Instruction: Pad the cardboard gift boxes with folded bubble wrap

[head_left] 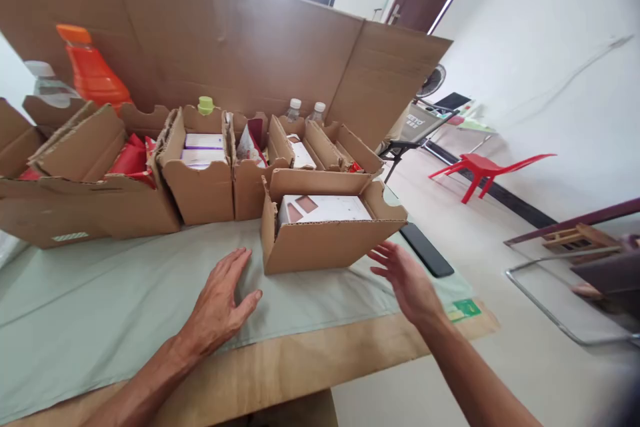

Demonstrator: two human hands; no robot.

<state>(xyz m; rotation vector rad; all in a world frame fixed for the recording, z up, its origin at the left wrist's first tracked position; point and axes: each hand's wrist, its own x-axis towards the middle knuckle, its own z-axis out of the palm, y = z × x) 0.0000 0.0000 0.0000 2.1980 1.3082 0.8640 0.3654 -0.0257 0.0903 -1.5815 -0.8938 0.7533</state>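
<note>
Pale green cloth (125, 293) covered much of a wooden table (300, 347), with a tall cardboard panel (250, 33) standing behind the goods. At far left rose a clear bottle (50, 87) with a white cap, then an orange bottle (95, 70); before them, a cardboard bin (125, 203) held red packets (131, 157). Next came a narrower bin (205, 193) with purple-edged white cartons (203, 141). Nearer the front, the left hand (217, 303) hovered with its grip released, thumb spread, just beside the foremost cardboard box (320, 247). That box sat upright on the cloth between both hands, a white carton (335, 207) inside it. By its right end, the right hand (405, 277) had a loose, empty grip; whether its fingertips touched the cardboard, I could not tell. Beyond lay a black phone (427, 250), and farther right, on the floor, stood a red plastic chair (487, 167).
</note>
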